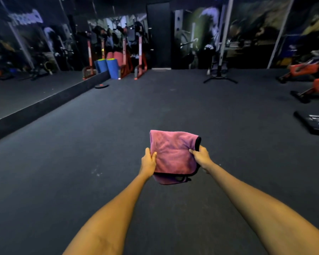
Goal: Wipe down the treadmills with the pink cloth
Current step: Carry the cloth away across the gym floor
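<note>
A folded pink cloth (173, 153) with a dark edge trim is held out in front of me above the dark gym floor. My left hand (148, 161) grips its left edge, thumb on top. My right hand (201, 157) pinches its right edge near the black trim. A lower layer of the cloth hangs below the fold. No treadmill is plainly in view.
Dark rubber floor (118, 135) stretches ahead. A mirror wall with a low ledge (44, 105) runs along the left. Blue rolled mats (109, 68) and orange racks (140, 59) stand at the back. Orange exercise machines (309, 83) and a black base (313, 122) sit at the right.
</note>
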